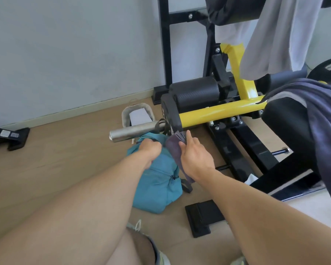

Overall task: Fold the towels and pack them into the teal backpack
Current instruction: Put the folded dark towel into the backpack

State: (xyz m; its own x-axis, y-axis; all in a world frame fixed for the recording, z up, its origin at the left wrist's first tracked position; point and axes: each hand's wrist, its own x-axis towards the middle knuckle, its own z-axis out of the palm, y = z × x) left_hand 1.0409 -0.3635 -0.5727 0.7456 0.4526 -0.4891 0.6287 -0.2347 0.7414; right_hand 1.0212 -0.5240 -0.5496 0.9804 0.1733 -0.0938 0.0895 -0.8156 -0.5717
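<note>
Right hand (194, 159): at frame centre, pinched a folded purple-grey towel (175, 150) at the bag's mouth.
Left hand (150, 149): fisted on the top edge of the teal backpack (157, 188), seemingly holding it open.
Backpack: stood on the wood floor, lower centre, below a steel bar (134, 131).
Done: this one towel looked folded and almost packed.
Left: a white towel (275, 35) at upper right and a dark blue one (323, 121) at right lay draped over the gym machine, unfolded.

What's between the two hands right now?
In the head view, only the teal backpack's gathered top edge lies between the left hand and the right hand, which holds the folded purple towel.
</note>
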